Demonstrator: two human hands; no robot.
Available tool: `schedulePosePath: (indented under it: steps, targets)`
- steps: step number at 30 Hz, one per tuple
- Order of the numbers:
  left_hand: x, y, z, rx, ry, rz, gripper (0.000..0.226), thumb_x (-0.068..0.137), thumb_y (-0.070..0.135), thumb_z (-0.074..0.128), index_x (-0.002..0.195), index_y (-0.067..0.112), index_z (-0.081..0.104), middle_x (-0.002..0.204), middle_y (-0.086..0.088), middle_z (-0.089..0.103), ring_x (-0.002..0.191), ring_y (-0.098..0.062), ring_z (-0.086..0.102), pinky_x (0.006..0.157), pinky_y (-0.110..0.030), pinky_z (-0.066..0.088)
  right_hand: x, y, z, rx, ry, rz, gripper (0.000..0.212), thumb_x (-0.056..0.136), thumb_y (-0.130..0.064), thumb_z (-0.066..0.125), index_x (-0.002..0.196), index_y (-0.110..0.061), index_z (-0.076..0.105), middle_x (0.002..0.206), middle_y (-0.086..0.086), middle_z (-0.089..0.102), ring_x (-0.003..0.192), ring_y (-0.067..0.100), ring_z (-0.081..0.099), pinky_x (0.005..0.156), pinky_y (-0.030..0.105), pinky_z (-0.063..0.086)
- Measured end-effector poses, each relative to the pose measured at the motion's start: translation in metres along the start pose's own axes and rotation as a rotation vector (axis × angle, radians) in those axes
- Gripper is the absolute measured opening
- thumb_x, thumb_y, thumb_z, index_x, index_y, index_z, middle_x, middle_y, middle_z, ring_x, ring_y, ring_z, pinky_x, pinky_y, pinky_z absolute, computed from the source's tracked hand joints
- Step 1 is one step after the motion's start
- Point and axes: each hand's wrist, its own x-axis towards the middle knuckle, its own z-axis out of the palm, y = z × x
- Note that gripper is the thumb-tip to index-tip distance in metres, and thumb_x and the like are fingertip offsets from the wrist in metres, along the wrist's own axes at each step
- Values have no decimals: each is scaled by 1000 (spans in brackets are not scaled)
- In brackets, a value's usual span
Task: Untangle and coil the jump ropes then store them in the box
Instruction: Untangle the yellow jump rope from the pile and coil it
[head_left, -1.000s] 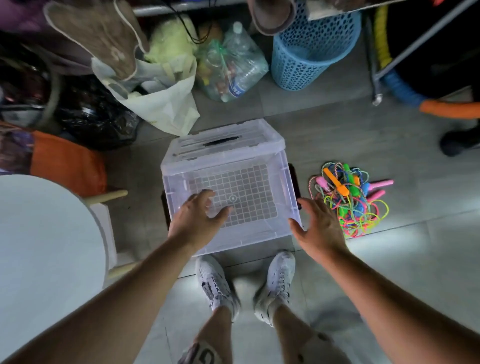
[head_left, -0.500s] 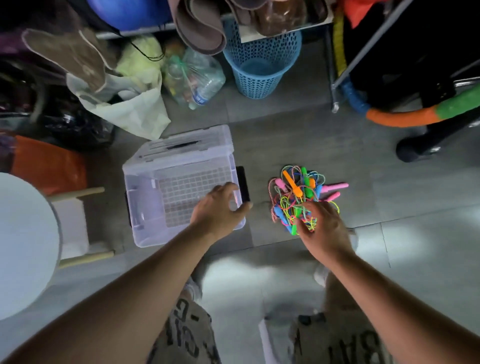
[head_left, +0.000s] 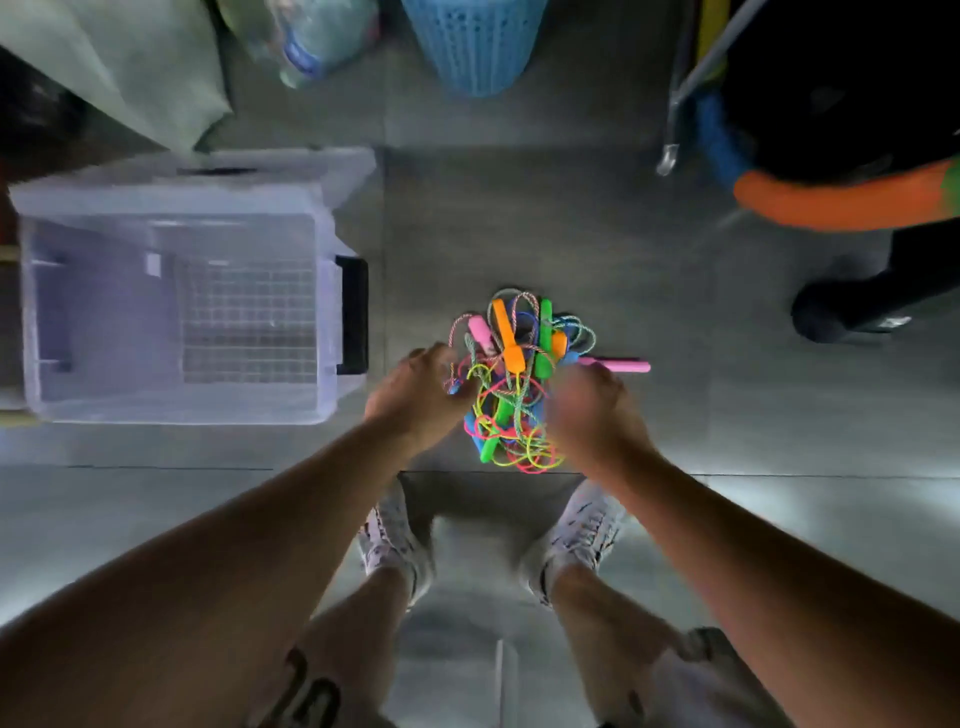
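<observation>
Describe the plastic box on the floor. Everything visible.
The box is translucent, faintly lilac plastic, rectangular, open-topped, upright on the grey tiled floor. Its bottom shows a moulded grid; nothing lies inside. A matching lid panel sits at its far edge. A black grip is on its right wall. The tangled jump ropes lie apart to its right; neither the left hand nor the right hand touches it.

Large dark lettering printed on the shorts (head_left: 311, 696), left leg, cut by the lower edge and too blurred to read; blue label (head_left: 298, 52) on a plastic bottle (head_left: 332, 31), likewise unreadable; nothing legible anywhere.
</observation>
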Motion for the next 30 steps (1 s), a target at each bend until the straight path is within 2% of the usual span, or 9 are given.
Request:
schedulePosePath:
  steps: [3, 8, 13, 16, 19, 21, 23, 26, 30]
  targets:
    - [41, -28, 45, 4, -45, 16, 37, 92, 47, 62, 119, 22, 61, 108, 5, 65, 87, -13, 60, 61, -25, 43, 35, 27, 43, -27, -12, -33, 29, 90, -26, 63, 116, -11, 64, 108, 9, 66, 100, 26, 61, 86, 38, 50]
    - [96, -65, 105, -46, -196, 70, 52, 82, 52, 71, 129, 31, 61, 120, -2, 70, 105, -21, 68, 90, -40, 57, 94, 54, 106, -24, -52, -22, 29, 90, -37, 63, 115, -21, 65, 108, -1, 71, 98, 24, 67, 80, 33, 50]
    - [134, -76, 125, -27, -214, 234, 64, 80, 38, 77, 137, 23, 53, 131, -2, 62, 115, -18, 63, 96, -30, 51, 130, 73, 142, 19, -26, 148, 44, 75, -62, 71, 104, -28, 68, 87, -7, 71, 82, 19, 66, 72, 35, 55]
    - [147, -77, 128, -49, -235, 317, 76, 81, 32, 80, 147, 21, 45, 140, -7, 52, 126, -17, 52, 103, -21, 40, 137, 78, 146, 119, -62, 173, 37, 73, -53, 78, 100, -29, 73, 79, -8, 71, 75, 15, 67, 60, 26, 47]
    - [153, -75, 124, 100, -168, 436, 74, 84, 36, 77, 150, 25, 43, 153, -13, 38, 147, -28, 25, 119, -36, 25, 134, 78, 137, 266, -104, 163, 24, 75, -37, 81, 96, -26, 76, 75, -5, 72, 70, 12, 68, 54, 22, 44]
    - [152, -68, 117, 217, -160, 502, 69, 85, 46, 74, 147, 30, 47, 160, -9, 31, 150, -29, 20, 121, -39, 21, 126, 72, 125, 355, -169, 151, 25, 75, -34, 84, 95, -21, 76, 72, 3, 72, 62, 12, 64, 57, 23, 50]
    - [142, -55, 102, 262, -177, 560, 61, 84, 48, 74, 138, 26, 58, 150, -5, 48, 141, -23, 38, 114, -34, 32, 114, 63, 108, 491, -284, 133, 26, 78, -26, 85, 99, -15, 74, 71, 11, 69, 65, 16, 65, 68, 31, 57]
    - [117, -31, 72, 204, -226, 612, 39, 82, 44, 78, 114, 23, 68, 107, 4, 70, 101, -15, 62, 79, -28, 44, 87, 47, 77, 586, -381, 105, 19, 86, -5, 73, 102, -16, 69, 79, 11, 72, 76, 19, 71, 73, 36, 61]
    - [68, -9, 35, 133, -214, 551, 33, 82, 48, 75, 109, 30, 69, 98, 9, 72, 91, -12, 68, 82, -31, 54, 42, 21, 32, 624, -303, 97, 25, 88, -2, 70, 105, -20, 64, 75, 4, 68, 60, 14, 66, 62, 32, 50]
